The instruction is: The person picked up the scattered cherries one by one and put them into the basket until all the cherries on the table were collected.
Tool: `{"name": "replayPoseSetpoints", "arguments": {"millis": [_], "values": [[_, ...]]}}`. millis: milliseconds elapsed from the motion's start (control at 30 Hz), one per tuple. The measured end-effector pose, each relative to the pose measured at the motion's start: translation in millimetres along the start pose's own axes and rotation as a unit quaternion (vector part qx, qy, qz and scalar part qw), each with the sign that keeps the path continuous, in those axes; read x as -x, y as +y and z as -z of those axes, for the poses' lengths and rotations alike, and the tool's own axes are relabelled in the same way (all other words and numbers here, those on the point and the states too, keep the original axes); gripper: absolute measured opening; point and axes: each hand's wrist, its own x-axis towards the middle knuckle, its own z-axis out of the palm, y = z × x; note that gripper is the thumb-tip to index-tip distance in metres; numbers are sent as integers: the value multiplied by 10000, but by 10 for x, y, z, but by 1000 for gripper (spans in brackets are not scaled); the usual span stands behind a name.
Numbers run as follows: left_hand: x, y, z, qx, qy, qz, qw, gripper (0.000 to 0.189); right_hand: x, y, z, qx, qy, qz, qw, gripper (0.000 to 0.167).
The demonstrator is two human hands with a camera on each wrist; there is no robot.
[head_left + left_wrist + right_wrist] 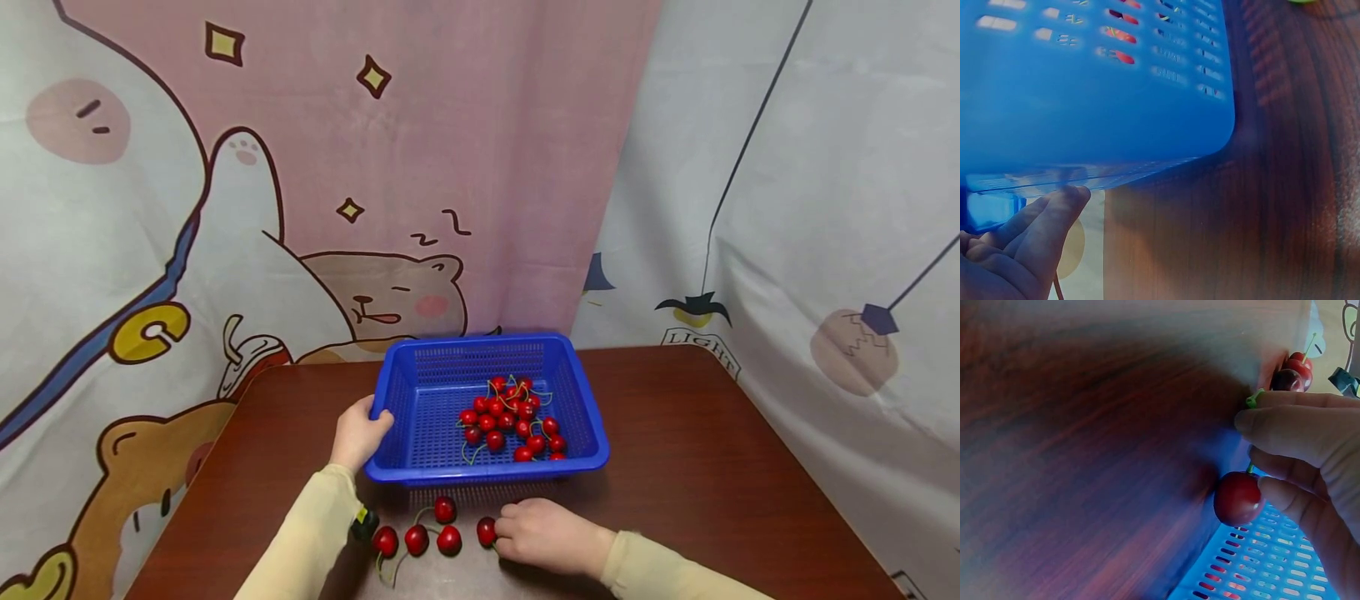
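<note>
A blue plastic basket (487, 475) with slotted walls holds a pile of red cherries (506, 421) with green stems, mostly in its right half. My left hand (360, 433) grips the basket's left rim, its thumb over the top; in the left wrist view fingers (1054, 225) touch the basket from outside. In front of the basket, my right hand (551, 537) pinches the green stem of one cherry (1238, 499) between thumb and fingers. To its left, several loose cherries (416, 540) with stems lie on the tabletop.
The brown wooden table (675, 467) extends to both sides of the basket. Behind it hangs a cartoon-printed curtain (487, 167), close to the table's far edge. A small dark object with a yellow-green mark (363, 521) shows at the left wrist.
</note>
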Motion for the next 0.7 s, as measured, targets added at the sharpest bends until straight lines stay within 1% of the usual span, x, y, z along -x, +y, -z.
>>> {"name": "replayPoseSetpoints", "arguments": {"millis": [167,300,567,633,700], "values": [[4,-3,-1,36,-2,42,10000,44,-12,16,-25,-66,-66,29,10000,10],[6,-2,2,42,-9,79,10000,45,-17,20,-23,-186,-75,-52,9998,10],[8,-1,-4,22,21,50,10000,44,-11,42,10,-429,211,-416,9980,11],[12,3,-2,30,16,71,10000,44,-11,63,28,-626,307,-480,9964,9],[11,4,0,30,13,64,10000,44,-8,92,54,-1013,400,-563,9925,7]]}}
